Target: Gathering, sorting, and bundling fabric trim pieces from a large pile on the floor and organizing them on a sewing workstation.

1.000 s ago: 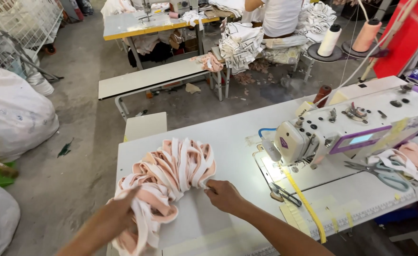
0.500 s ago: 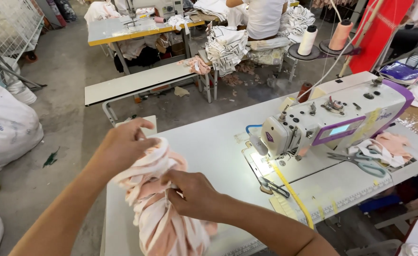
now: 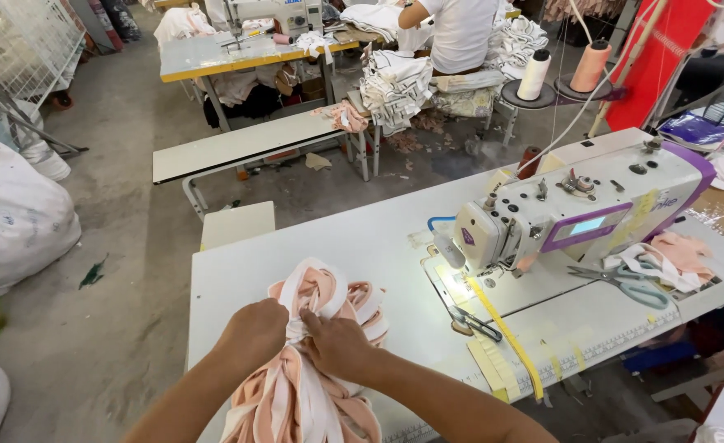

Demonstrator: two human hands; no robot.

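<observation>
A bundle of pink and white fabric strips (image 3: 313, 361) lies on the white sewing table (image 3: 362, 238), near its front left part. My left hand (image 3: 254, 332) and my right hand (image 3: 337, 343) both squeeze the bundle at its middle, where a white strip wraps around it. Loops of strips fan out beyond my hands, and more strips trail toward me. To the right stands a white and purple sewing machine (image 3: 575, 213) with its lamp lit.
Scissors (image 3: 625, 279) and pink fabric pieces (image 3: 682, 250) lie under the machine's arm. A yellow tape measure (image 3: 506, 336) runs along the table. Two thread cones (image 3: 563, 70) stand behind. A person in white (image 3: 460, 29) sits at another table. Large white sacks (image 3: 9, 221) sit left.
The bundle was lifted and gathered by both hands, then set down again. My hands now pinch it together at the middle, close to each other.
</observation>
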